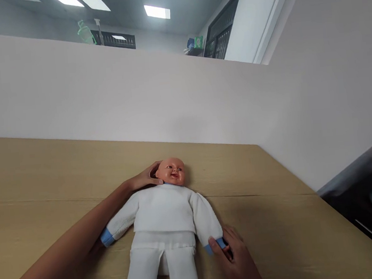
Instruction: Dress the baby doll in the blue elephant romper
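A baby doll [166, 207] lies on its back on the wooden table, head away from me. It wears a white top and white trousers [182, 262] with blue cuffs and a blue collar; its feet are out of frame. My left hand [148, 176] is curled around the side of the doll's bald head, thumb by the neck; some fingers are hidden behind the head. Around the blue cuff of the sleeve on my right, my right hand [232, 251] is closed, thumb on top. The doll's other arm rests stretched out beneath my left forearm.
The tabletop [60, 169] runs back to a low white partition [119, 93]. A pale wall rises at the right. Beyond the table's right edge is a dark piece of furniture [359, 197] with something teal on it. Windows and ceiling lights show past the partition.
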Motion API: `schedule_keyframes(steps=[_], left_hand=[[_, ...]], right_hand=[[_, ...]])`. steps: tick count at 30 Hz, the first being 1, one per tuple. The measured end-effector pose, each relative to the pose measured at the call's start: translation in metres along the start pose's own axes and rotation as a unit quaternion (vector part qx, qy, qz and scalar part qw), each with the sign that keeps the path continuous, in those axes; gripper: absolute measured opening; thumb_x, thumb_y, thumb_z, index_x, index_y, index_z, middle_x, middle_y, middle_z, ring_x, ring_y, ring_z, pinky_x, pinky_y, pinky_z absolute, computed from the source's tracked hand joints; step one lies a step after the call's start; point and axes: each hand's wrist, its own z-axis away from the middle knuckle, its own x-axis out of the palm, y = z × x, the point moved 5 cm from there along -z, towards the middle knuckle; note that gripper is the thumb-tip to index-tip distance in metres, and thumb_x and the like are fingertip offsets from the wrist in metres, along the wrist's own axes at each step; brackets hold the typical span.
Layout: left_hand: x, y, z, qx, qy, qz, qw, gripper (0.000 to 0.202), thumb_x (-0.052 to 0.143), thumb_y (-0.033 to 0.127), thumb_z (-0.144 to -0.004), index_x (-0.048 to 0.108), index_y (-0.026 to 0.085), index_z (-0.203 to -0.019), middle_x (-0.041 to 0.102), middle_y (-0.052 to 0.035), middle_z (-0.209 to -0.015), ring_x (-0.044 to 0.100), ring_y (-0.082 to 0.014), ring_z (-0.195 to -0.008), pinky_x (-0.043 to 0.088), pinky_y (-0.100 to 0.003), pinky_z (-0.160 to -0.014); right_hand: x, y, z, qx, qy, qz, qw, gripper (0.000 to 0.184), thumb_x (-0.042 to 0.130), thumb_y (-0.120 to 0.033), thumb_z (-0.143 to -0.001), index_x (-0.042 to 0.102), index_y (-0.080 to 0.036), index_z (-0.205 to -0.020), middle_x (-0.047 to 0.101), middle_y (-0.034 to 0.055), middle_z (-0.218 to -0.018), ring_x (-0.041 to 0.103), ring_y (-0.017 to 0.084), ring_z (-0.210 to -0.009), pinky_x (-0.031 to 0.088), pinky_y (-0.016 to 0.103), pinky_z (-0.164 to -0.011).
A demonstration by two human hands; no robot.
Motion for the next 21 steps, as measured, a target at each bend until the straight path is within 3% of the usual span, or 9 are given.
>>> schedule_keyframes(steps=[6,10,13,17,19,21], left_hand=[[0.002,0.005,0.002,-0.013,-0.018,-0.009,1.000,0.091,0.094,0.051,-0.072,0.054,0.023,-0.149,0.055,-0.0151,-0.161,0.048,-0.0427,-0.150,0.037,-0.058,-0.126],[0.000,0.008,0.009,-0.026,-0.011,-0.019,0.999,0.090,0.094,0.052,-0.070,0.057,0.024,-0.147,0.058,-0.0149,-0.157,0.049,-0.0427,-0.149,0.036,-0.058,-0.126],[0.002,0.015,0.020,-0.035,0.010,-0.030,0.999,0.090,0.094,0.055,-0.071,0.056,0.025,-0.147,0.056,-0.0160,-0.159,0.051,-0.0406,-0.147,0.039,-0.058,-0.125],[0.005,0.034,0.044,-0.025,0.112,-0.068,0.991,0.093,0.090,0.066,-0.072,0.053,0.022,-0.145,0.051,-0.0205,-0.159,0.050,-0.0425,-0.146,0.046,-0.059,-0.118],[0.009,0.050,0.058,-0.007,0.191,-0.100,0.976,0.083,0.083,0.072,-0.076,0.056,0.022,-0.136,0.050,-0.0205,-0.156,0.048,-0.0440,-0.143,0.046,-0.061,-0.116],[0.024,0.074,0.075,0.019,0.245,-0.129,0.961,0.067,0.074,0.076,-0.084,0.059,0.023,-0.122,0.056,-0.0165,-0.144,0.053,-0.0408,-0.132,0.044,-0.059,-0.114]], right_hand=[[0.003,0.005,-0.002,-0.020,0.002,0.008,1.000,0.052,0.047,-0.065,-0.103,0.071,-0.018,-0.103,0.065,0.0135,-0.100,0.061,0.033,-0.096,0.051,0.045,-0.081],[-0.001,0.005,-0.002,-0.084,0.056,0.049,0.994,0.038,0.055,-0.055,-0.103,0.072,-0.023,-0.116,0.067,0.0140,-0.121,0.058,0.037,-0.116,0.050,0.056,-0.101],[0.001,0.006,-0.003,-0.117,0.090,0.078,0.986,0.034,0.057,-0.051,-0.103,0.069,-0.025,-0.121,0.066,0.0136,-0.128,0.058,0.037,-0.120,0.049,0.061,-0.104],[0.000,0.002,-0.002,-0.139,0.148,0.103,0.974,0.040,0.055,-0.049,-0.105,0.060,-0.023,-0.135,0.064,0.0162,-0.135,0.059,0.038,-0.124,0.052,0.061,-0.104],[-0.010,-0.006,0.005,-0.156,0.174,0.121,0.965,0.049,0.056,-0.049,-0.104,0.053,-0.022,-0.145,0.062,0.0180,-0.141,0.059,0.039,-0.130,0.052,0.062,-0.106],[-0.023,-0.015,0.022,-0.175,0.158,0.116,0.965,0.052,0.057,-0.048,-0.103,0.051,-0.024,-0.149,0.060,0.0169,-0.147,0.059,0.039,-0.134,0.054,0.059,-0.108]])
